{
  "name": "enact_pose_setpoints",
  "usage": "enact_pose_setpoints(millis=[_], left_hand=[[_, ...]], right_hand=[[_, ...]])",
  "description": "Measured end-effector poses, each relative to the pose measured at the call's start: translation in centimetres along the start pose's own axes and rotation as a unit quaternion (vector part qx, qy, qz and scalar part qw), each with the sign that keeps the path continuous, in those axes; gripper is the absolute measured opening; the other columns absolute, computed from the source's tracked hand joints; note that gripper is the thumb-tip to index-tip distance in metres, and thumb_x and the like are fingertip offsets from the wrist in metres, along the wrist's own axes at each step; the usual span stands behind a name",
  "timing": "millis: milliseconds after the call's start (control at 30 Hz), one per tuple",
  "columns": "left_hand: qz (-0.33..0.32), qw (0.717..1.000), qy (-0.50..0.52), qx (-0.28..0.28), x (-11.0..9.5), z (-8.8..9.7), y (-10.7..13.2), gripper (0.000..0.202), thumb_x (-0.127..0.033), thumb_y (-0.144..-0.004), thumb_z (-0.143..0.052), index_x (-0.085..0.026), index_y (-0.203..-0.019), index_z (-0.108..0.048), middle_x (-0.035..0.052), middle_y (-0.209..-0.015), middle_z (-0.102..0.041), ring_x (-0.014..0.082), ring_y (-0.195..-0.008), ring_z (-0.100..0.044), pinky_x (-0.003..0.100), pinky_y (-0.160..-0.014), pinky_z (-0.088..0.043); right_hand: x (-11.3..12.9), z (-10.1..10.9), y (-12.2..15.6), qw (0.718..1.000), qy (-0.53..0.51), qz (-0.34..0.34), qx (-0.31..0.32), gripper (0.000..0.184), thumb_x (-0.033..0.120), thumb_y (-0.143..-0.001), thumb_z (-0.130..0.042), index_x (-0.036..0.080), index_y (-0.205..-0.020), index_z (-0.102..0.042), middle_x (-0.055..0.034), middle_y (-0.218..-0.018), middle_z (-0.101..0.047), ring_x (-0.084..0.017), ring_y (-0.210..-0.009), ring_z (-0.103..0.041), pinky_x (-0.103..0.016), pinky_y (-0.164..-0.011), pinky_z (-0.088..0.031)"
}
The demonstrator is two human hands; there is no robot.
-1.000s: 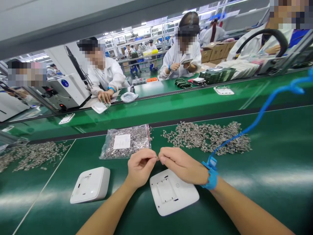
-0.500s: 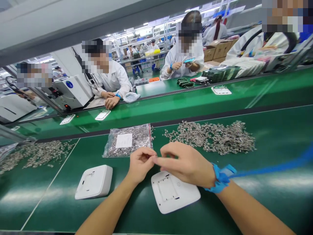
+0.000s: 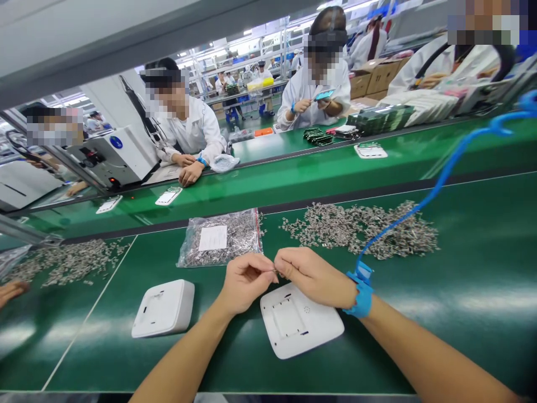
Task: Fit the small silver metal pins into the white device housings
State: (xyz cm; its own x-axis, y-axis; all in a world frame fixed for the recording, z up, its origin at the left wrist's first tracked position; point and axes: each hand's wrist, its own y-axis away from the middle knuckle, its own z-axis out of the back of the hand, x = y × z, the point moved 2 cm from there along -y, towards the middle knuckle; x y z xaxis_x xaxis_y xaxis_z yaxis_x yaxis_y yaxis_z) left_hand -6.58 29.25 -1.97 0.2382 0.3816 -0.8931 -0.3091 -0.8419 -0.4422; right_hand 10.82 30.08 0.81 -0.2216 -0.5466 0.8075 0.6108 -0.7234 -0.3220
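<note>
My left hand (image 3: 247, 284) and my right hand (image 3: 318, 275) meet fingertip to fingertip, both pinched closed around a tiny metal piece (image 3: 275, 271) that is mostly hidden. Just under them a white plastic housing (image 3: 289, 341) lies flat on the green bench, with a shallow rectangular recess and small slots facing up. Left of my hands sits a second, thicker white housing (image 3: 163, 313). Beyond them are a loose pile of small metal parts (image 3: 369, 226) and a clear labelled bag (image 3: 218, 238) full of such parts. A blue wrist strap (image 3: 359, 296) circles my right wrist.
The strap's blue coiled cord (image 3: 444, 182) runs up to the right. Another metal pile (image 3: 79, 260) lies at left, near a co-worker's hand (image 3: 12, 290). White panels (image 3: 168, 196) lie on the green belt (image 3: 260, 182) beyond. Several people in white coats sit across it.
My right fingers have closed in against my left fingertips, and the right wrist moved slightly left. A co-worker's hand has appeared at the left edge. Panels on the belt shifted left.
</note>
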Motion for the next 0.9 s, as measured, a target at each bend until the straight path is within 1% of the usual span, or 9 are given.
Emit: enact_pose_setpoints(millis=[100, 167, 333, 533, 600, 700, 767, 833, 900], left_hand=[[-0.077, 0.988, -0.120, -0.055, -0.3, 0.1, -0.1, 0.004, -0.017, -0.084, -0.068, -0.017, -0.082, -0.065, 0.0038, -0.077, -0.069, 0.0134, -0.070, -0.066, 0.023, -0.063, -0.054], [-0.086, 0.980, -0.162, -0.072, -0.1, 0.2, 0.0, 0.004, -0.018, -0.084, -0.067, -0.017, -0.081, -0.065, 0.0042, -0.077, -0.068, 0.0137, -0.072, -0.065, 0.023, -0.064, -0.053], [-0.013, 0.981, -0.189, -0.049, 1.0, 0.5, -0.1, 0.006, -0.020, -0.088, -0.063, -0.017, -0.084, -0.065, 0.0042, -0.079, -0.067, 0.0127, -0.071, -0.063, 0.022, -0.062, -0.052], [0.064, 0.976, -0.153, -0.142, 1.6, 1.4, -0.6, 0.010, -0.027, -0.088, -0.066, -0.018, -0.091, -0.064, 0.0029, -0.079, -0.070, 0.0101, -0.062, -0.060, 0.019, -0.054, -0.047], [0.064, 0.974, -0.150, -0.155, 1.6, 1.6, -0.7, 0.013, -0.029, -0.088, -0.066, -0.018, -0.092, -0.062, 0.0028, -0.079, -0.069, 0.0101, -0.061, -0.059, 0.020, -0.054, -0.046], [0.061, 0.968, -0.207, -0.132, 1.6, 1.8, -0.8, 0.011, -0.029, -0.093, -0.056, -0.019, -0.097, -0.059, 0.0018, -0.081, -0.067, 0.0112, -0.063, -0.057, 0.023, -0.058, -0.046], [0.071, 0.941, -0.324, -0.060, 1.7, 2.0, -0.9, 0.016, -0.022, -0.096, -0.044, -0.019, -0.095, -0.059, 0.0018, -0.081, -0.064, 0.0134, -0.069, -0.057, 0.027, -0.065, -0.046], [0.071, 0.879, -0.470, 0.024, 2.0, 2.2, -0.9, 0.023, -0.017, -0.096, -0.038, -0.019, -0.097, -0.061, 0.0040, -0.086, -0.063, 0.0171, -0.079, -0.058, 0.032, -0.074, -0.045], [0.043, 0.805, -0.586, 0.086, 2.2, 2.4, -1.0, 0.023, -0.021, -0.097, -0.042, -0.019, -0.110, -0.061, 0.0068, -0.094, -0.063, 0.0210, -0.088, -0.056, 0.035, -0.077, -0.042]], right_hand=[[0.3, -0.4, 0.0, 0.998, -0.043, -0.036, 0.026, 0.041, 0.039, -0.105, -0.036, 0.017, -0.076, -0.054, 0.0005, -0.070, -0.054, -0.013, -0.066, -0.049, -0.025, -0.063, -0.036], [0.4, -0.6, 0.1, 0.998, -0.040, -0.031, 0.024, 0.038, 0.036, -0.104, -0.038, 0.017, -0.076, -0.055, 0.0003, -0.071, -0.054, -0.013, -0.067, -0.050, -0.025, -0.063, -0.036], [-0.2, -0.2, 0.0, 0.999, 0.000, -0.041, -0.012, 0.033, 0.028, -0.100, -0.041, 0.017, -0.072, -0.055, 0.0002, -0.070, -0.055, -0.013, -0.066, -0.049, -0.026, -0.062, -0.034], [-0.6, 3.1, 0.2, 0.980, 0.024, -0.080, -0.180, 0.026, 0.032, -0.097, -0.049, 0.018, -0.077, -0.057, 0.0017, -0.067, -0.052, -0.013, -0.061, -0.046, -0.027, -0.056, -0.033], [-1.0, 3.4, 0.1, 0.980, 0.026, -0.074, -0.181, 0.020, 0.031, -0.096, -0.053, 0.018, -0.081, -0.058, 0.0026, -0.067, -0.052, -0.012, -0.058, -0.044, -0.026, -0.053, -0.032], [-2.2, 3.0, -0.3, 0.988, 0.088, -0.035, -0.125, 0.010, 0.024, -0.094, -0.059, 0.018, -0.086, -0.061, 0.0013, -0.074, -0.058, -0.013, -0.063, -0.049, -0.025, -0.058, -0.037], [-3.6, 2.3, -0.6, 0.986, 0.157, -0.002, -0.052, 0.007, 0.018, -0.093, -0.059, 0.018, -0.087, -0.063, -0.0012, -0.081, -0.062, -0.015, -0.073, -0.055, -0.027, -0.067, -0.041], [-5.0, 1.7, -0.9, 0.978, 0.205, 0.017, 0.020, 0.011, 0.014, -0.094, -0.056, 0.017, -0.091, -0.065, -0.0039, -0.089, -0.064, -0.018, -0.084, -0.059, -0.031, -0.076, -0.044], [-6.0, 1.3, -1.1, 0.973, 0.221, 0.026, 0.055, 0.015, 0.011, -0.095, -0.052, 0.017, -0.095, -0.066, -0.0055, -0.095, -0.066, -0.020, -0.090, -0.060, -0.033, -0.082, -0.045]])
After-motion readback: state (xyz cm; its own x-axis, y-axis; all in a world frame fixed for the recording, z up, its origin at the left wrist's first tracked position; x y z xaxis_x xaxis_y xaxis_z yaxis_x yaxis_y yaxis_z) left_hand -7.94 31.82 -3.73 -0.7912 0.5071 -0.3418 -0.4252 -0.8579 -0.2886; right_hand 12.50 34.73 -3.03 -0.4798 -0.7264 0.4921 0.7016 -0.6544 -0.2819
